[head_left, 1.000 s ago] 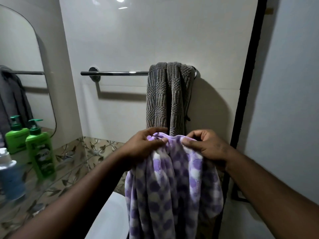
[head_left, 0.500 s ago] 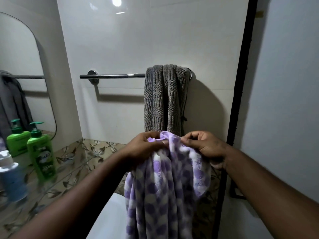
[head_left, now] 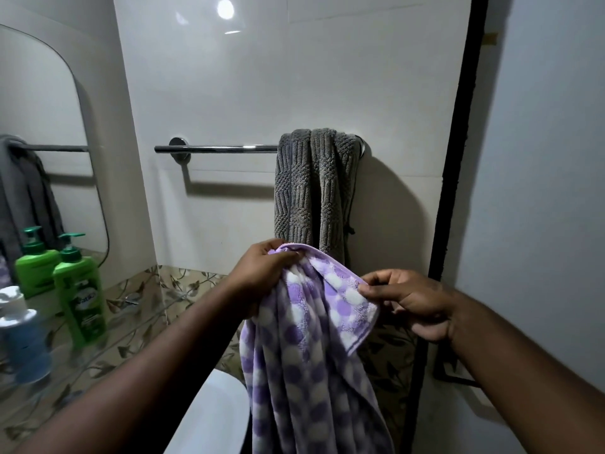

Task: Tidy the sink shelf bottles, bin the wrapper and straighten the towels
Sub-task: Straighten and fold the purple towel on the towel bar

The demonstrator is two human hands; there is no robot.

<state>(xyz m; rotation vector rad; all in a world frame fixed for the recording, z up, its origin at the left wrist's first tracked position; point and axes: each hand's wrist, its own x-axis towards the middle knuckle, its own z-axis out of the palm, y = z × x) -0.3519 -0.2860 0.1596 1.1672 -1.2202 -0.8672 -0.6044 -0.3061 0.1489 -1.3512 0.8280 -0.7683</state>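
Observation:
A purple and white checked towel (head_left: 304, 352) hangs down in front of me, below the towel rail (head_left: 216, 148). My left hand (head_left: 262, 273) grips its bunched top edge. My right hand (head_left: 409, 299) pinches the same edge further right, so a short stretch of hem is spread between the two hands. A grey ribbed towel (head_left: 314, 188) hangs bunched at the right end of the rail, just behind my hands. A green pump bottle (head_left: 80, 290) and a blue bottle with a white cap (head_left: 23, 339) stand on the glass shelf (head_left: 108, 342) at the left.
A mirror (head_left: 42, 132) on the left wall reflects the green bottle and the grey towel. The rim of a white sink (head_left: 212, 417) shows below my left forearm. A black door frame (head_left: 455, 191) runs down the right side. The rail's left part is bare.
My right hand has slid to the right and slightly down along the checked towel's edge, opening it out. The view has tilted up a little.

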